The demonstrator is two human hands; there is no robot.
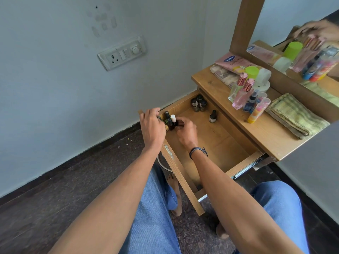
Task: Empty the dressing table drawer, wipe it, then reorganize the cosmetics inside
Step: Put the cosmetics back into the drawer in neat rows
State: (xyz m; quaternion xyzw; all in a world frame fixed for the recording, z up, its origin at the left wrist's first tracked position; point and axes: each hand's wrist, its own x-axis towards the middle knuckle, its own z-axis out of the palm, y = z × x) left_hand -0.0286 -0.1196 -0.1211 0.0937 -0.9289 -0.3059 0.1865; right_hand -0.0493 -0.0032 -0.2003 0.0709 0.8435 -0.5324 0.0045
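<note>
Fingers [180, 123] of the right hand [185, 132] pinch a dark bottle [172, 127] in the open drawer's [220, 136] near corner; just left of them, the left hand [152, 125] curls its fingers, grip unclear.

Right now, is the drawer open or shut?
Open. The drawer is pulled out from under the tabletop, so its wooden floor and the small bottles inside show.

Pink pack [236, 64]: blue oval logo (wording too blurred), print beneath starting "Gl".
</note>
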